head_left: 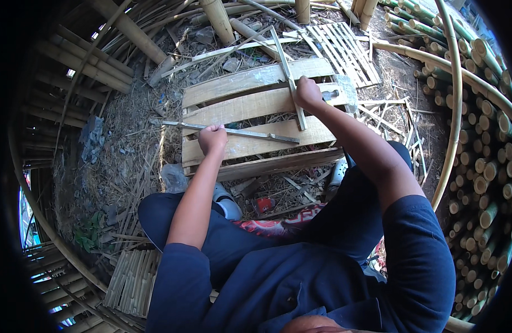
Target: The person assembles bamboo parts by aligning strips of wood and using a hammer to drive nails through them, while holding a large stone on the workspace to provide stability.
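Observation:
A low table of pale wooden planks [239,110] with gaps between them stands in front of me. My left hand [213,139] is closed round a thin bamboo strip [257,135], which lies roughly crosswise over the near planks. Further right, my right hand [309,94] grips a second bamboo strip [282,55]. That one slants from beyond the far edge down toward the near planks, its near end close to the first strip but apart from it. Beside my right hand, a small dark and metallic object [332,95] lies on the planks, too small to name.
Cut bamboo poles [478,161] are stacked high at the right. A slatted bamboo panel [344,53] lies past the table's far right corner. Another bundle of slats [132,280] is at the lower left. A curved pole [454,94] rises on the right. Scraps litter the ground.

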